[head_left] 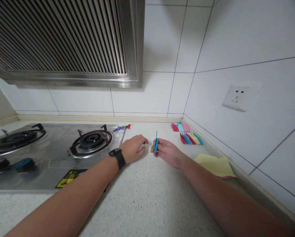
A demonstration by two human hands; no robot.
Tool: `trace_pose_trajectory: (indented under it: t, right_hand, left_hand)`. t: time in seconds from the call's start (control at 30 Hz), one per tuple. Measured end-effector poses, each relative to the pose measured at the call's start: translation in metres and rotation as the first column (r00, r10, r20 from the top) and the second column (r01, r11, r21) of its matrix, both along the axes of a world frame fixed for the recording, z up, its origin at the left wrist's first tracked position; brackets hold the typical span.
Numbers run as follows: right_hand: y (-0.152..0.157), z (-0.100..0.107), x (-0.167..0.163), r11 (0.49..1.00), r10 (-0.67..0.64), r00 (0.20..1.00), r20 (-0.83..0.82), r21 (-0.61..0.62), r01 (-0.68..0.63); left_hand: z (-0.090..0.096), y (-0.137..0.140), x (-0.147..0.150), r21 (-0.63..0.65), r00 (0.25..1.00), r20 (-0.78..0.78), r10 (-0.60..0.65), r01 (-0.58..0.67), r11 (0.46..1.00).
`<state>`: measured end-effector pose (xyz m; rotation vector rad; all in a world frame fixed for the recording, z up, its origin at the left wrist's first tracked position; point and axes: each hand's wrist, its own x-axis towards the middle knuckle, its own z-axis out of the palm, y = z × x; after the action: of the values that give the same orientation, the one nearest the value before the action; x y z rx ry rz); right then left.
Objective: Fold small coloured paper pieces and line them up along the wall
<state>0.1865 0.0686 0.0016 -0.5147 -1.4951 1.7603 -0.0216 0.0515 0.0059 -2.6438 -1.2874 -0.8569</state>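
Observation:
My right hand (pixel 169 152) pinches a piece of blue folded paper (pixel 155 147) upright above the counter, seen almost edge-on. Just left of it is my left hand (pixel 134 148), palm down, fingers loosely bent and apart, with nothing in it. A small gap separates its fingertips from the blue paper. To the right of my right hand lie a row of folded paper pieces (pixel 191 138) in red, purple, yellow and blue, and behind them a few pink and light-blue ones (pixel 180 127). A stack of yellow paper sheets (pixel 214 164) sits beside my right forearm.
A gas stove (pixel 53 169) with burners (pixel 91 141) and knobs takes up the left. Some colourful paper (pixel 121 127) lies at its back right corner. The range hood (pixel 63 39) overhangs it. A wall socket (pixel 241 97) is on the right tiled wall. Speckled counter (pixel 137 204) lies in front.

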Motion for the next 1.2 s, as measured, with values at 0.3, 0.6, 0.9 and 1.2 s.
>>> trace_pose_trajectory:
  t: [0.3, 0.6, 0.9, 1.2]
  right_hand:
    - [0.009, -0.005, -0.001, 0.967, -0.217, 0.962, 0.168, 0.168, 0.189]
    - [0.024, -0.02, -0.002, 0.917, -0.346, 0.865, 0.363, 0.328, 0.229]
    - [0.021, -0.015, 0.0, 0.938, -0.297, 0.894, 0.337, 0.279, 0.206]
    - [0.019, -0.011, 0.003, 0.942, -0.282, 0.911, 0.301, 0.265, 0.204]
  left_hand:
    - [0.001, -0.001, 0.001, 0.024, 0.998, 0.055, 0.026, -0.028, 0.999]
    - [0.003, 0.0, 0.0, 0.061, 0.994, 0.092, 0.061, -0.067, 0.996]
    - [0.003, 0.004, -0.004, 0.113, 1.0, -0.017, 0.018, -0.016, 0.993]
    - [0.004, 0.004, -0.007, 0.195, 0.997, -0.074, 0.012, 0.003, 0.981]
